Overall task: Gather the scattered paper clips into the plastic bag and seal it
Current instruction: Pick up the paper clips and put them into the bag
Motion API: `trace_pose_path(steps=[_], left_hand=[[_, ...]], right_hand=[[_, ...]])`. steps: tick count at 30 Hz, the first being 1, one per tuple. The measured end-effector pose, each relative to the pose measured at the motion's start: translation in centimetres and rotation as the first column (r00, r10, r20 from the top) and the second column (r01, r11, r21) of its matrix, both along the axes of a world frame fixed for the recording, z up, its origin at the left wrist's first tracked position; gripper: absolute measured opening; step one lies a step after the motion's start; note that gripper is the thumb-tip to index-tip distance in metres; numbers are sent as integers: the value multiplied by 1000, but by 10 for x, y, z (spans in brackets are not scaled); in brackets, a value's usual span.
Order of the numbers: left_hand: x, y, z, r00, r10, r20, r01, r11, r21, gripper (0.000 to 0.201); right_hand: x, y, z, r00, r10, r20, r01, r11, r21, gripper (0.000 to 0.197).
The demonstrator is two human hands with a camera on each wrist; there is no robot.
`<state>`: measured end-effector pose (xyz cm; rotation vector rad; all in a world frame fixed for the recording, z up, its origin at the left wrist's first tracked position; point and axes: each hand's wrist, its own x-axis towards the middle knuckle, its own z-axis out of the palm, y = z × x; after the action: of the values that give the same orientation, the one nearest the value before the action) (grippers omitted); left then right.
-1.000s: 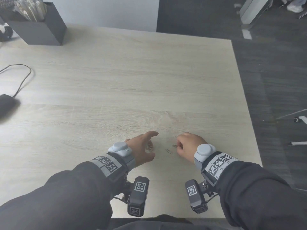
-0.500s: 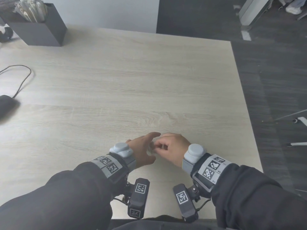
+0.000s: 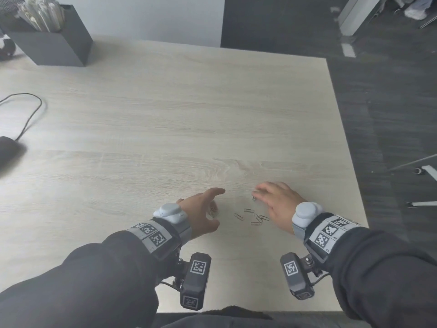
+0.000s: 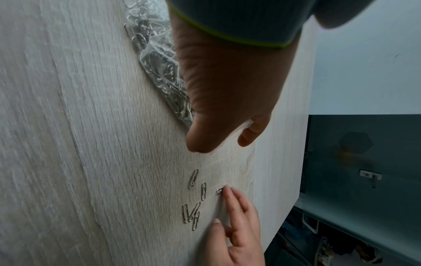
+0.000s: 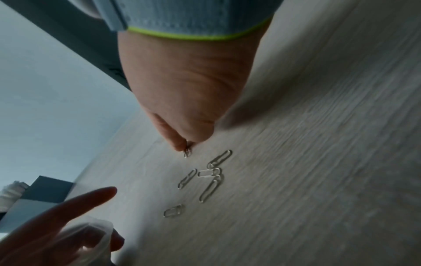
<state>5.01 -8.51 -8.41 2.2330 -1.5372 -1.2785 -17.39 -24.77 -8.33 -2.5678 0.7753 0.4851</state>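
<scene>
A clear plastic bag (image 4: pixel 157 68) packed with paper clips lies under my left hand (image 3: pixel 203 209). Thumb and curled fingers hold its mouth (image 5: pixel 95 232), while the index finger points out straight. Several loose paper clips (image 3: pixel 254 217) lie on the table between my hands, also in the left wrist view (image 4: pixel 193 178) and the right wrist view (image 5: pixel 209 190). My right hand (image 3: pixel 276 202) reaches over them with straight fingers (image 4: pixel 230 198). A fingertip presses on one paper clip (image 3: pixel 253 198) at the far edge of the group (image 5: pixel 186 153).
The light wooden table (image 3: pixel 165 126) stretches far ahead. A dark box of white sticks (image 3: pixel 47 36) stands at the back left. A dark mouse (image 3: pixel 7 150) with its cable lies at the left edge. The table's right edge (image 3: pixel 350 174) is close to my right hand.
My right hand went from the clips to the bag mouth at my left hand, then back right onto another loose clip. The left hand stayed on the bag.
</scene>
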Motion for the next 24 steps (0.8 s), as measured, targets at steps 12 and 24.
trace_pose_path(steps=[12,24], left_hand=[[0,-4,-4,1000,-27,4,27,1000,7,78],[-2,-4,-7,999,-31,12,31,999,-9,78]], right_hand=[[-17,8,-4,982,-188,2,188,982,-32,11],[-11,33,-2,983,-182,-36,183,982,34,35]])
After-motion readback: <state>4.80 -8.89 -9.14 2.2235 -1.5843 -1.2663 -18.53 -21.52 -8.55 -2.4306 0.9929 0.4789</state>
